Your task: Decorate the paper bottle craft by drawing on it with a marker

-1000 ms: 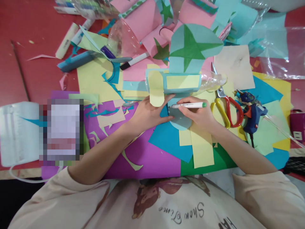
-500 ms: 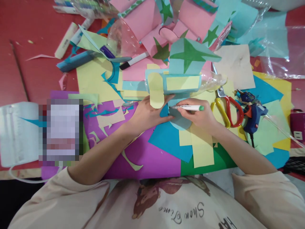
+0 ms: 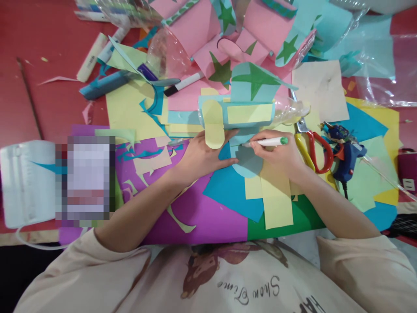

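Observation:
My right hand (image 3: 276, 152) is closed around a white marker (image 3: 270, 141) with a green end, its tip down on a light blue rounded paper flap (image 3: 246, 163). A short line shows on the flap beside the tip. My left hand (image 3: 205, 154) lies with fingers apart at the flap's left edge, thumb and fingertips touching it. The flap joins a clear plastic bottle (image 3: 288, 106) wrapped in light blue paper, with a pale yellow strip (image 3: 249, 113) along it. A rounded yellow tab (image 3: 214, 126) hangs from the bottle over my left hand. A green star (image 3: 257, 80) marks its upright blue piece.
Scissors (image 3: 314, 148) with red and yellow handles and a blue glue gun (image 3: 348, 161) lie to the right. Pink paper pieces (image 3: 198, 32) with green stars stand behind. Paper scraps (image 3: 151, 161) cover the purple sheet (image 3: 208, 217); a blurred-out rectangular object (image 3: 87, 174) is at left.
My right hand has moved the marker a little to the right across the flap, and a line now shows behind its tip. My left hand keeps its place.

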`<state>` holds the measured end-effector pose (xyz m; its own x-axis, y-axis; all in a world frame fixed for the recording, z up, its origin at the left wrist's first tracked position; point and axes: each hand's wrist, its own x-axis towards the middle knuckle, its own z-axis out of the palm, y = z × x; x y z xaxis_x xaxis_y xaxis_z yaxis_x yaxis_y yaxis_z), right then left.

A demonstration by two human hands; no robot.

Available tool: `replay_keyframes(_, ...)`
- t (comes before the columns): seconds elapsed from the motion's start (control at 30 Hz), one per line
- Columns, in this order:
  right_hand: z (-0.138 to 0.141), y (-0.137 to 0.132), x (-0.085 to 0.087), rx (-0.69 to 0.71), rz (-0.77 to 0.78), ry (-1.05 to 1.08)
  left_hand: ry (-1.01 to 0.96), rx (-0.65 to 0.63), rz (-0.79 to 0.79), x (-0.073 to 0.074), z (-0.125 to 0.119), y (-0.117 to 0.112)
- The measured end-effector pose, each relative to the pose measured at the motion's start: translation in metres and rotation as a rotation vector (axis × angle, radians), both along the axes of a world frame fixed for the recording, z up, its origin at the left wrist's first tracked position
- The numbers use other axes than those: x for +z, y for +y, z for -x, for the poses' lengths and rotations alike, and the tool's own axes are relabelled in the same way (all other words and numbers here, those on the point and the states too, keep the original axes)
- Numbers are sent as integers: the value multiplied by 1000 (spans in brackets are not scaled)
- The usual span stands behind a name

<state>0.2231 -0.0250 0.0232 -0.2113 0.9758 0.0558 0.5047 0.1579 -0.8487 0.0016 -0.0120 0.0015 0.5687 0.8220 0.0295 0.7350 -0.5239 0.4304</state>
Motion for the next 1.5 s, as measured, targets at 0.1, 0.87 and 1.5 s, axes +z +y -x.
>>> replay_keyframes(0.1,-1,2,0,-7,-11,-2,5,11,-10,-1,0,-1)
replay_keyframes(0.87,-12,13,4,-110,-135,-185,-15,16,14,-2,0,0)
replay_keyframes(1.5,-13,8,4,-187,-230,41,39,3,-85,-7,0,-1)
